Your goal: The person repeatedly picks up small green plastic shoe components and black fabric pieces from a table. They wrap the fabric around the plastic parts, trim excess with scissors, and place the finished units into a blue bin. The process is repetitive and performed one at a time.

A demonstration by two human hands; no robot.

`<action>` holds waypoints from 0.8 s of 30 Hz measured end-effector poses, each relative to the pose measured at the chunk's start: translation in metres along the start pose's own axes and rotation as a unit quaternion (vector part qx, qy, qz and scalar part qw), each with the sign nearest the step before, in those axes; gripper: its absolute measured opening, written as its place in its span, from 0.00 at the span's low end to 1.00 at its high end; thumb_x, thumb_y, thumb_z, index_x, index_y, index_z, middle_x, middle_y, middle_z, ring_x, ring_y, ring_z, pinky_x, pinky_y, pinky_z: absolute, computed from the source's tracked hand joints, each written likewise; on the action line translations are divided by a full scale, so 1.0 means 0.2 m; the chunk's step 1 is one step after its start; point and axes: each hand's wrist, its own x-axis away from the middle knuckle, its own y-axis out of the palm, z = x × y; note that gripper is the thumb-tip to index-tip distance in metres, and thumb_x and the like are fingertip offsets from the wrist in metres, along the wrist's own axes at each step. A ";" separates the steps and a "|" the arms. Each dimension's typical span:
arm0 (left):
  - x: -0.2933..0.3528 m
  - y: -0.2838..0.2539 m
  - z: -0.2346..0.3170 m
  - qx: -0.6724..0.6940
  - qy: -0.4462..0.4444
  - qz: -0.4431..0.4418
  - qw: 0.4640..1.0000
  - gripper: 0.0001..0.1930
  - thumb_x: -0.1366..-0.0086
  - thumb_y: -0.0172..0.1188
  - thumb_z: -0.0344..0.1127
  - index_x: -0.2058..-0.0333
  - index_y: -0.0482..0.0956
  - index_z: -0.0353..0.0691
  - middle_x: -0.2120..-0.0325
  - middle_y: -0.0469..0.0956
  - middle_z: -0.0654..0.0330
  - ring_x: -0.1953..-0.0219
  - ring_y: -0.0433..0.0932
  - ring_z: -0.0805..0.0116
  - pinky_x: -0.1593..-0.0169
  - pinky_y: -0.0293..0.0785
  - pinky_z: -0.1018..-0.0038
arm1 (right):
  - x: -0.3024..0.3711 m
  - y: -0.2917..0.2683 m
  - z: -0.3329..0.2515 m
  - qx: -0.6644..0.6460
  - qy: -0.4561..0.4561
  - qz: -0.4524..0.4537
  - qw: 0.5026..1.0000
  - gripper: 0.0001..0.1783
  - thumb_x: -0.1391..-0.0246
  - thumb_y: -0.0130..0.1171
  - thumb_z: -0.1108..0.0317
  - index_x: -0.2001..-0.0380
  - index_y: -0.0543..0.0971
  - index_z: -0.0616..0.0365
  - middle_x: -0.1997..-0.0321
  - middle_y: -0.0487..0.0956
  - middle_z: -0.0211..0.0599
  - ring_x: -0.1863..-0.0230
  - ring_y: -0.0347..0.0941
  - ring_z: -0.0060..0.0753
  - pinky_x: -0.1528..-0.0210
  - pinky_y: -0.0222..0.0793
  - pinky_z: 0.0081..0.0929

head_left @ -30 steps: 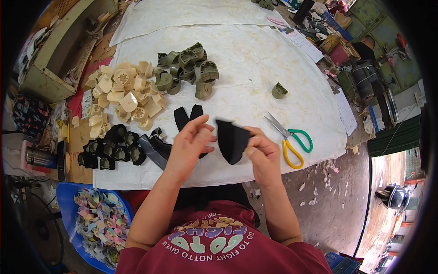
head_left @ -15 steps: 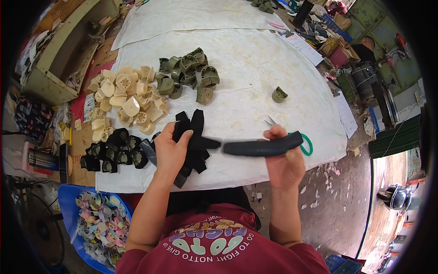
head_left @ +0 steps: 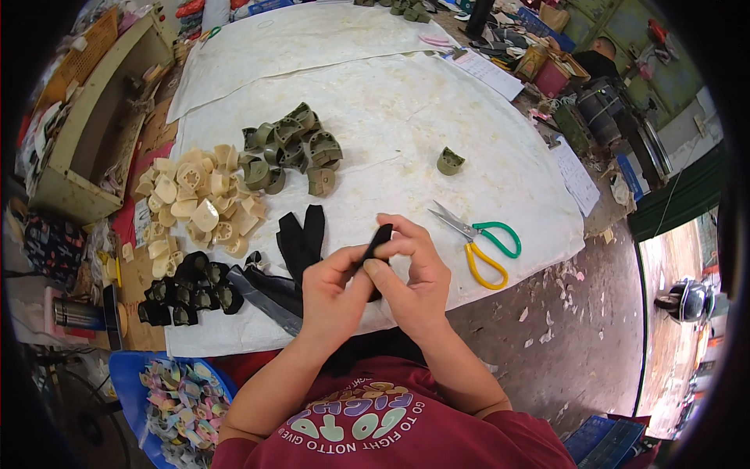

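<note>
Left hand point(head_left: 336, 295) and right hand point(head_left: 418, 285) pinch their fingers point(head_left: 381, 273) on one black piece point(head_left: 381, 239) over the counter's point(head_left: 383, 141) near edge; black-covered cups point(head_left: 184, 295) sit grouped leftward, while olive cups point(head_left: 291, 131) and cream cups point(head_left: 205, 215) lie uncovered

I'm looking into a workshop: piled beige moulded parts point(head_left: 205, 195), scissors point(head_left: 473, 232) on a covered worktable point(head_left: 391, 109), scrap-littered floor point(head_left: 500, 336).

From here I make out big, rounded lettering point(head_left: 344, 424) in pale green and purple on the maroon shirt's point(head_left: 449, 438) chest, smaller white capitals curving along it. The upper paper sheet point(head_left: 488, 74) and lower paper sheet point(head_left: 576, 176), along the table's point(head_left: 406, 117) right edge, are too small to read.
</note>
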 end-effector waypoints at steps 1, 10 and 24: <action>-0.01 0.01 0.00 0.014 0.002 -0.003 1.000 0.11 0.38 0.56 0.22 0.57 0.78 0.30 0.65 0.80 0.59 0.64 0.77 0.76 0.57 0.73 0.80 | -0.01 -0.01 -0.01 -0.033 0.045 0.036 0.998 0.12 0.55 0.66 0.74 0.64 0.79 0.58 0.45 0.74 0.41 0.42 0.67 0.32 0.43 0.62 0.32; -0.35 0.14 -0.14 -0.177 0.047 -0.093 0.979 0.10 0.39 0.53 0.20 0.60 0.79 0.31 0.71 0.79 0.63 0.69 0.75 0.79 0.63 0.72 0.82 | 0.05 -0.31 0.17 -0.195 0.173 0.153 0.953 0.08 0.41 0.54 0.74 0.61 0.78 0.66 0.66 0.81 0.31 0.67 0.74 0.19 0.62 0.70 0.18; -1.08 0.52 -0.41 -0.388 0.244 -0.021 0.889 0.24 0.48 0.69 0.39 0.53 0.77 0.38 0.62 0.76 0.53 0.60 0.76 0.57 0.57 0.72 0.64 | 0.13 -0.39 0.29 -0.154 0.326 0.114 0.926 0.07 0.40 0.53 0.73 0.62 0.75 0.67 0.72 0.80 0.41 0.78 0.76 0.28 0.74 0.76 0.25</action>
